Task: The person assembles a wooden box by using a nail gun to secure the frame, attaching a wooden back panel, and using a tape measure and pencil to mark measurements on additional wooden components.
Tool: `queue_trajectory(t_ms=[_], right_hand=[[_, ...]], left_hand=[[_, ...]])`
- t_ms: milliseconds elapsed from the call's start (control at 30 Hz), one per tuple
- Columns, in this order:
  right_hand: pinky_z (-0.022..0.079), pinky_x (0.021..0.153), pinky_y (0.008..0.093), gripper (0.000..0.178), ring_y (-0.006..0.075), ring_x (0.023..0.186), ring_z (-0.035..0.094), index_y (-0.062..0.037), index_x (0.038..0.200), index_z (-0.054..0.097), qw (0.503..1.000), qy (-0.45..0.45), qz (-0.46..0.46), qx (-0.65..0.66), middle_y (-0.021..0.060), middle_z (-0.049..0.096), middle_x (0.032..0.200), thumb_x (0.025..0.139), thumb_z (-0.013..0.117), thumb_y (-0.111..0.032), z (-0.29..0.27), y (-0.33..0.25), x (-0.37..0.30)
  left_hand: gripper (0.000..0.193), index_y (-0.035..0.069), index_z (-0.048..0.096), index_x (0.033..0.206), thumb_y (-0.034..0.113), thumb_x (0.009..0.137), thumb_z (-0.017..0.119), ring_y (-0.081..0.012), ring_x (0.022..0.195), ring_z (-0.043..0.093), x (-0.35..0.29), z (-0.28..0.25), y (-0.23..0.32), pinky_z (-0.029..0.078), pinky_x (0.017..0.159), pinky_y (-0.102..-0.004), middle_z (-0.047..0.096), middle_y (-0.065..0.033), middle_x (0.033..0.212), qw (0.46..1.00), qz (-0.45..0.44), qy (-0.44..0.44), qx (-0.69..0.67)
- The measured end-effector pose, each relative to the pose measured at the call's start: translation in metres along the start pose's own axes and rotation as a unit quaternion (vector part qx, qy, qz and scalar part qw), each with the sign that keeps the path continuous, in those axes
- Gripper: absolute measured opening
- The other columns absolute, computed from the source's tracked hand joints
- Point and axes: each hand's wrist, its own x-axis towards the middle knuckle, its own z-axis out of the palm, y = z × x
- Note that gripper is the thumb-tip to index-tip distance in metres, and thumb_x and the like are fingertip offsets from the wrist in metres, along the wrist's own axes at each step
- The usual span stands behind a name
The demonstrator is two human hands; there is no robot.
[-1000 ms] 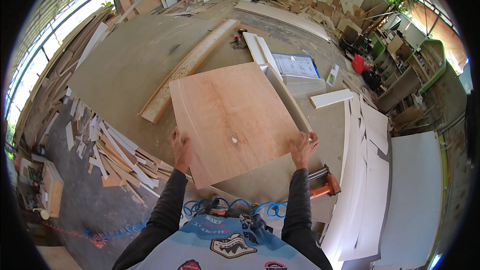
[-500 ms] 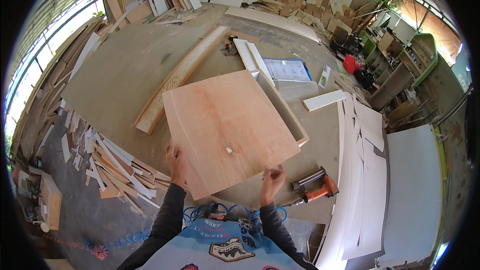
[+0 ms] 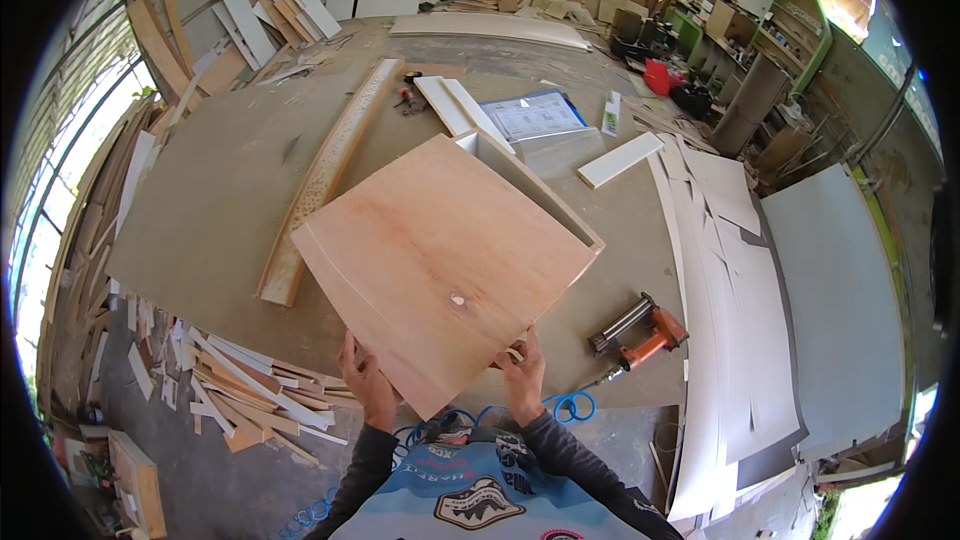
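A square plywood panel (image 3: pixel 430 260), reddish-brown with a pale knot mark, lies over an open wooden box frame (image 3: pixel 540 190). The frame's white inner side shows along the far right edge, and the panel hides the rest. At the panel's near left edge, my left hand (image 3: pixel 368 382) is closed on the edge, with fingers partly under it. Around the near right edge curls my right hand (image 3: pixel 522 377), its thumb and fingers pinched there. The panel's near corner points toward me between both hands.
An orange nail gun (image 3: pixel 645 335) with a blue air hose (image 3: pixel 572 406) lies right of my right hand. A long board (image 3: pixel 330 180) rests to the left, white strips (image 3: pixel 620 160) and a blue clipboard (image 3: pixel 535 115) beyond. Wood offcuts (image 3: pixel 260 390) pile at the left.
The panel and box have turned clockwise, the near corner shifting right. My left hand has slid nearer along the edge, and my right hand has come to the panel's near right edge.
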Motion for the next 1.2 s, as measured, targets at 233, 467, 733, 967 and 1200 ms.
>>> queue_trajectory(t_ms=[233,467,733,967,1200], right_hand=[[0.055,0.075,0.0276,0.071,0.014,0.088,0.065,-0.0065,0.154,0.031,0.997,-0.062,-0.019,0.03,0.0071,0.066,0.114,0.088,0.053,0.003,-0.035,-0.045,0.043],[0.05,0.086,0.0259,0.067,0.013,0.099,0.063,-0.0042,0.15,0.04,0.99,-0.13,0.026,-0.045,0.0051,0.067,0.114,0.085,0.053,0.004,-0.08,-0.098,0.122],[0.049,0.07,0.0348,0.031,0.024,0.076,0.064,0.0045,0.113,0.063,0.792,-0.055,-0.177,-0.581,0.0255,0.065,0.087,0.087,0.051,-0.007,-0.118,-0.092,0.251],[0.05,0.084,0.0475,0.037,0.0444,0.098,0.064,0.0003,0.116,0.065,0.784,-0.007,-0.27,-0.559,0.0305,0.064,0.099,0.082,0.051,-0.009,-0.076,-0.077,0.283],[0.05,0.092,0.0473,0.042,0.0439,0.104,0.063,-0.0024,0.122,0.065,0.786,-0.035,-0.273,-0.554,0.0255,0.068,0.11,0.083,0.053,-0.01,-0.048,-0.063,0.297]], left_hand=[[0.062,-0.005,0.044,0.143,0.014,0.089,0.065,-0.0269,0.132,0.044,0.089,-0.02,-0.014,0.038,0.106,-0.035,0.041,-0.02,0.148,0.995,-0.022,0.044,-0.089],[0.051,-0.007,0.053,0.135,0.016,0.091,0.063,-0.0231,0.11,0.062,0.169,-0.045,-0.029,0.047,0.094,-0.0295,0.064,-0.016,0.125,0.997,-0.043,-0.064,0.003],[0.035,0.002,0.069,0.118,0.01,0.084,0.07,-0.0169,0.079,0.059,0.008,-0.041,-0.022,0.049,0.07,-0.0314,0.059,-0.011,0.09,0.976,0.09,-0.071,0.183],[0.049,0.0,0.066,0.123,0.003,0.075,0.077,-0.0175,0.079,0.055,-0.069,-0.032,-0.009,0.048,0.07,-0.0294,0.054,-0.0085,0.097,0.994,0.053,-0.028,0.091],[0.064,0.001,0.061,0.13,0.005,0.07,0.083,-0.0198,0.083,0.055,-0.077,-0.036,0.012,0.049,0.071,-0.0311,0.055,-0.0091,0.101,0.97,0.172,-0.043,0.167]])
